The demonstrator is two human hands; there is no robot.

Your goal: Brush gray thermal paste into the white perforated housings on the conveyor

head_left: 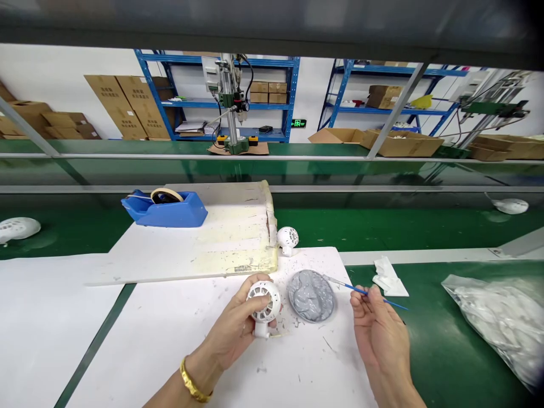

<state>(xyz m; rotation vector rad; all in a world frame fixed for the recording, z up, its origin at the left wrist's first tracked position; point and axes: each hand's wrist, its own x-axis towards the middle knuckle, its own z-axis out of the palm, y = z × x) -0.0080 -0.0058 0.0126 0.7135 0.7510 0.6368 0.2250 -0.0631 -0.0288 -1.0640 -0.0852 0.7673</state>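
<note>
My left hand [238, 317] is closed round a small white fan housing [272, 300] with a round slotted front and a short stem pointing down. The thumb lies across its face. Between the fingertips of my right hand [378, 328] is a thin blue paintbrush [359, 290], its tip pointing left toward a round dish of grey paint [312, 296]. The brush tip is just past the dish's upper right rim. A second white fan housing [288, 239] stands behind the dish, beside the edge of a white board [229, 238].
A blue tape dispenser [170, 209] sits on the board. At right are a crumpled white tissue [389, 276] and a clear plastic bag [501, 317] of white parts. White pieces lie on the green belt [323, 226] at both sides. A metal frame post [397, 110] rises ahead.
</note>
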